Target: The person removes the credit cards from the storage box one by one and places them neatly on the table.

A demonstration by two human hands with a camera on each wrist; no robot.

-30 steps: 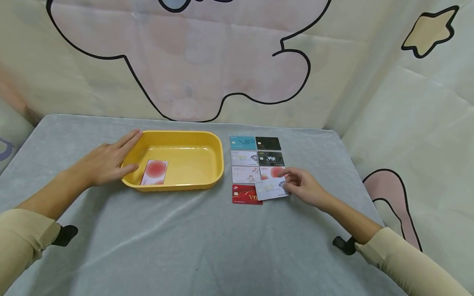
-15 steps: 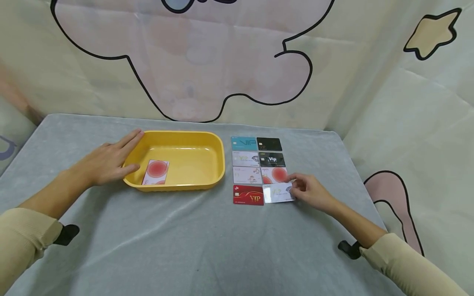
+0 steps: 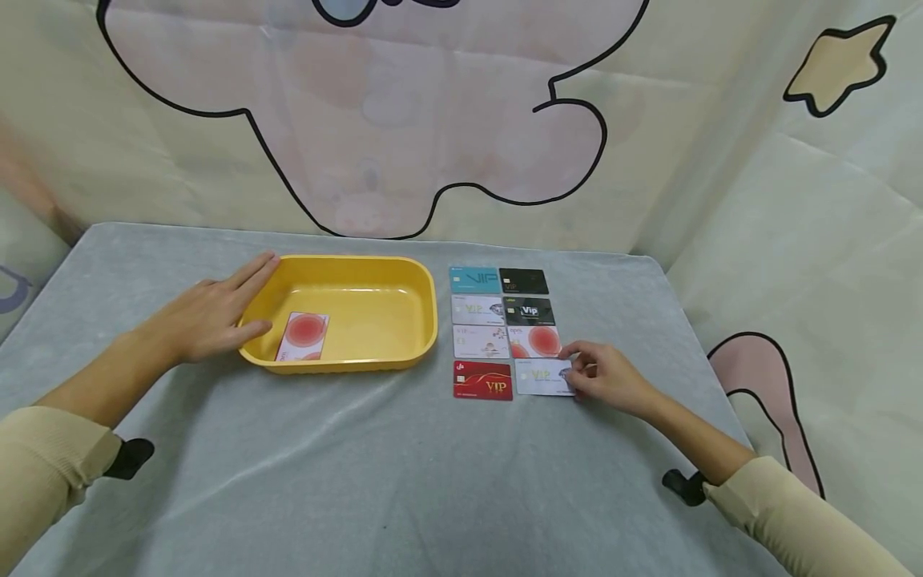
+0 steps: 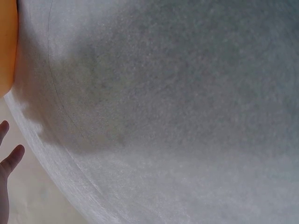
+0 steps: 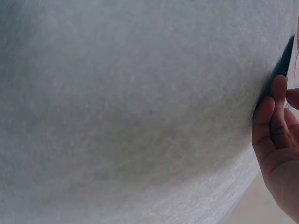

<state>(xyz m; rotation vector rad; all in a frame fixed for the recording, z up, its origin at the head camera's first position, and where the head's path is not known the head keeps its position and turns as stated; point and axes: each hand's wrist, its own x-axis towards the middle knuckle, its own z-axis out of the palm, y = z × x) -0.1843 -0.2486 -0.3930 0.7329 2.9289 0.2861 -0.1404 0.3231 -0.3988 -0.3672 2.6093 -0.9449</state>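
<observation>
My right hand [image 3: 609, 377] pinches the right edge of a silvery-white VIP card [image 3: 537, 377] at the near right of two columns of cards. In the right wrist view, the thumb and fingers of the right hand [image 5: 280, 140] meet at the card's edge. To its left lies a red VIP card [image 3: 481, 380], and just beyond it is a white card with red circles [image 3: 532, 341]. My left hand [image 3: 202, 312] rests along the left rim of a yellow tray [image 3: 389, 353] with fingers extended. Inside the tray, another white card with a red circle [image 3: 303, 336] leans toward the near-left side.
Farther back in the columns lie a teal card [image 3: 474, 280], a black card [image 3: 524, 280], a white diamond card [image 3: 477, 309], a black Vip card [image 3: 530, 311] and a flowered white card [image 3: 479, 341]. Grey cloth [image 3: 360, 473] covers the table. A printed curtain [image 3: 404, 144] hangs behind.
The silvery-white card has moved right and slightly nearer with my right hand, off the red card, and now lies straight beside it. My left hand stays on the tray.
</observation>
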